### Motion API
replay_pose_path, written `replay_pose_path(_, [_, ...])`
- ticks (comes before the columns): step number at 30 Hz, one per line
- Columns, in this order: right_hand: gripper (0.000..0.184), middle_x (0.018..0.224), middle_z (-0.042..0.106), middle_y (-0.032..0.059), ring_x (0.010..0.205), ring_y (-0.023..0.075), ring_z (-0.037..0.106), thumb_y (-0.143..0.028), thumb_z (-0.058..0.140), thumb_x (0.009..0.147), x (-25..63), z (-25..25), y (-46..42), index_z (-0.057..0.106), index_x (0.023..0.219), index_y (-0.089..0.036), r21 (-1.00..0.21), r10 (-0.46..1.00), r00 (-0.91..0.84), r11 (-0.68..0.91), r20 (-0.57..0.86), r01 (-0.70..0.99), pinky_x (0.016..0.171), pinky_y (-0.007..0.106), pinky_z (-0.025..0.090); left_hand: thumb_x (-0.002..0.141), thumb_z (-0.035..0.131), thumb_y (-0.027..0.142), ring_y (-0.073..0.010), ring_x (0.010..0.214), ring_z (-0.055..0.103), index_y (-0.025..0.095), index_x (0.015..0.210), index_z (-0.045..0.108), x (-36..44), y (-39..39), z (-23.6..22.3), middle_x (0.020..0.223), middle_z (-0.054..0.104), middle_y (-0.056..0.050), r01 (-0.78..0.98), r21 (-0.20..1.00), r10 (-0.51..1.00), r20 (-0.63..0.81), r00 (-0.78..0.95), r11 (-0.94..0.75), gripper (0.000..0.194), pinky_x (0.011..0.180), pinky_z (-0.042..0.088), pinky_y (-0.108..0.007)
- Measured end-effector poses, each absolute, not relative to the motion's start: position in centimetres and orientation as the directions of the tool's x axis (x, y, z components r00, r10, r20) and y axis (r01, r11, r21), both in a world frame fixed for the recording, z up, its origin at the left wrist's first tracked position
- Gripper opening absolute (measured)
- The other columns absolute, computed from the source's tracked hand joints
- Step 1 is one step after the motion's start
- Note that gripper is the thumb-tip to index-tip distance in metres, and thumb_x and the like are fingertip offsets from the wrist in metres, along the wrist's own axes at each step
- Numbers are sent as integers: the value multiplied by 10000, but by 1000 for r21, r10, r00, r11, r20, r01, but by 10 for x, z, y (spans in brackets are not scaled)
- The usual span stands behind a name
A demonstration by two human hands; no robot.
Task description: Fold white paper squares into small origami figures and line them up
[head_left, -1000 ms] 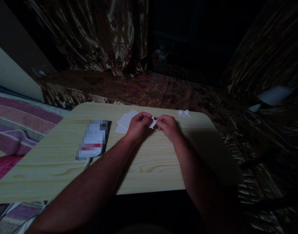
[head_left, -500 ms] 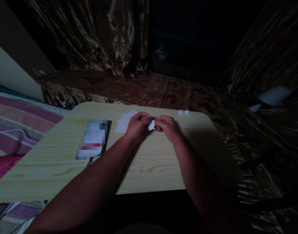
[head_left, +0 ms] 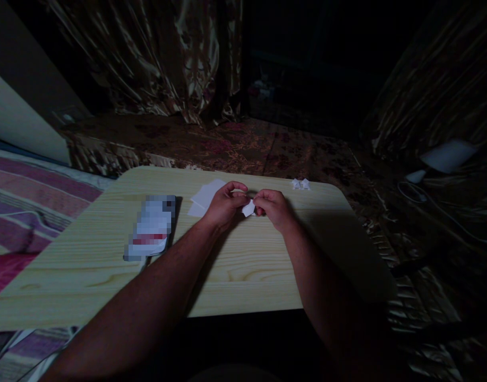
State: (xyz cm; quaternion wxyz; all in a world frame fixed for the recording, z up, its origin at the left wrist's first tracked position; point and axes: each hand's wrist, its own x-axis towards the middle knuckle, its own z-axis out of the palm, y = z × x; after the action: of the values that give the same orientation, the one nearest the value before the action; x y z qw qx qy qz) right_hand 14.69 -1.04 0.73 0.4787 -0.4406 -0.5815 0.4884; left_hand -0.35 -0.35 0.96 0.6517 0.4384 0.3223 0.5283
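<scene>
The folded paper (head_left: 248, 209) now sits lower between the fingers (head_left: 264, 200).

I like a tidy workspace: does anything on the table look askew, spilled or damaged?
No spill or damage stands out. The loose white sheets by the left hand look slightly askew, overlapping at uneven angles. The phone is pixelated, so its condition can't be told.

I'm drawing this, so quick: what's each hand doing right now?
Left hand: thumb at the small, folded white paper piece, index finger raised; whether its grip is closed can't be told.
Right hand: closed, pinching the same piece's right side.
</scene>
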Motion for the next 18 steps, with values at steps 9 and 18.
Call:
replay_pose_path(9, [102,449,504,-52,411,72,417,-259,600,668,150,5,-8,591,654,-159,-993,971,-206,120,119,-12,447,207,320,581,705,97,-76,454,494,157,862,560,-4,-5,12,575,596,34,-426,898,943,44,330,108,322,474,355,-198])
replay_pose_path(18, [184,482,512,-41,411,69,421,-314,629,707,151,6,-7,574,624,-159,-993,972,-206,98,110,-67,423,211,309,607,735,141,-76,467,511,144,868,592,-8,-3,12,591,596,19,-379,919,946,23,323,107,297,460,352,-185])
